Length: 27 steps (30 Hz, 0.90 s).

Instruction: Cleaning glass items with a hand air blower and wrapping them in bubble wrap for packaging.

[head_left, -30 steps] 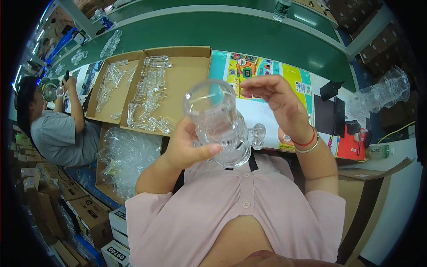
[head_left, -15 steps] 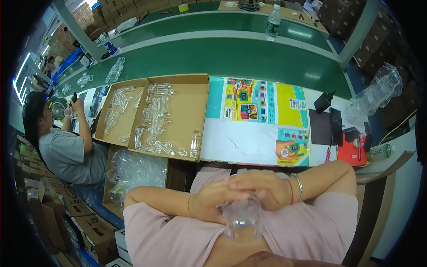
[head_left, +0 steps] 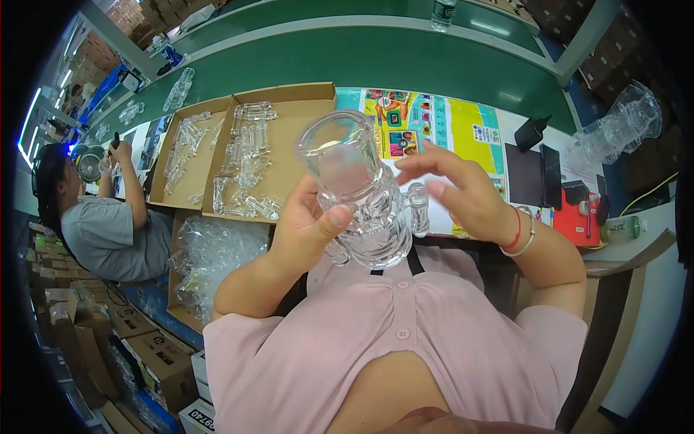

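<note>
Left hand (head_left: 305, 226): fingertips indistinct behind vessel (head_left: 374, 226).

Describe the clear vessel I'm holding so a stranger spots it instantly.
Start from the pink shirt at bottom centre. Just above it, the left hand holds the clear vessel. Its wide round mouth and stubby side arms set it apart from the slim clear pieces in the cardboard tray.
</note>
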Each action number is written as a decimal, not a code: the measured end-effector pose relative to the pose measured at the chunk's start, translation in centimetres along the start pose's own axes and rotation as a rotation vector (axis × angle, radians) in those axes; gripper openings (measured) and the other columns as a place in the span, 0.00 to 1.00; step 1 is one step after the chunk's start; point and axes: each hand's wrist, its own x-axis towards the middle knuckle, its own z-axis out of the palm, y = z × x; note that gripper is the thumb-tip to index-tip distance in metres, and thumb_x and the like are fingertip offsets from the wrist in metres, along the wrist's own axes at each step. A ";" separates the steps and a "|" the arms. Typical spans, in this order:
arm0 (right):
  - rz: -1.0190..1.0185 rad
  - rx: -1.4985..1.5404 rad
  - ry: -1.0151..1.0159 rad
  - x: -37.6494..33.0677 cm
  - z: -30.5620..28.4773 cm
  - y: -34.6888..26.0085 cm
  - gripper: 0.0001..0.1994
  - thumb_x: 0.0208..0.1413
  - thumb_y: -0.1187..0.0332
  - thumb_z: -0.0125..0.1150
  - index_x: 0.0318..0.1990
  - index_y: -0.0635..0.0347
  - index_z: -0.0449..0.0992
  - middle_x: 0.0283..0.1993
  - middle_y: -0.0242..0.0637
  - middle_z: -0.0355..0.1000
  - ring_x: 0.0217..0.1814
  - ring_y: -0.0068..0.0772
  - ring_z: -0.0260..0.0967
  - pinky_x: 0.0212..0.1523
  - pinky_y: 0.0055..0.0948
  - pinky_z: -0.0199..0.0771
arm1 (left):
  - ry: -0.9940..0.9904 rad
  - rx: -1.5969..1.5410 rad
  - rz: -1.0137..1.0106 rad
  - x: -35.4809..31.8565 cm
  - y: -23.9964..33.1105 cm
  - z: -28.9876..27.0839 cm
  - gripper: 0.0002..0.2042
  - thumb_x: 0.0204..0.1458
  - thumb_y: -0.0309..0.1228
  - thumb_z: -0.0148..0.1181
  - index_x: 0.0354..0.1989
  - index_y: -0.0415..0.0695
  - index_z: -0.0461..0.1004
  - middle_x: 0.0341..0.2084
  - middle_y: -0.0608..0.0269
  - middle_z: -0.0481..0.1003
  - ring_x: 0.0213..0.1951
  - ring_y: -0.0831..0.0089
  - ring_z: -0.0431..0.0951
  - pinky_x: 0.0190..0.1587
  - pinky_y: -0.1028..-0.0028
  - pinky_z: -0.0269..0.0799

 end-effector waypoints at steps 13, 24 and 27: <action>-0.237 -0.387 0.182 -0.9 0.9 -1.0 0.14 0.35 0.76 0.57 0.35 0.58 0.71 0.34 0.35 0.71 0.42 0.34 0.69 0.62 0.52 0.45 | -0.106 0.186 0.082 -0.5 0.8 0.7 0.39 0.39 0.40 0.67 0.57 0.37 0.53 0.52 0.45 0.61 0.53 0.60 0.64 0.55 0.61 0.61; 0.120 0.810 0.339 1.0 2.9 1.6 0.16 0.60 0.58 0.41 0.37 0.64 0.68 0.39 0.38 0.69 0.45 0.29 0.66 0.56 0.35 0.59 | -0.178 -0.071 -0.172 1.9 -1.0 1.0 0.30 0.54 0.49 0.47 0.57 0.36 0.55 0.49 0.57 0.66 0.51 0.69 0.66 0.53 0.68 0.61; 0.263 1.098 0.127 0.2 3.4 1.6 0.26 0.61 0.52 0.32 0.51 0.69 0.61 0.50 0.42 0.65 0.50 0.32 0.64 0.54 0.33 0.61 | -0.207 -0.339 -0.278 1.9 -0.9 1.5 0.28 0.56 0.48 0.43 0.57 0.37 0.55 0.49 0.56 0.66 0.51 0.69 0.66 0.53 0.68 0.62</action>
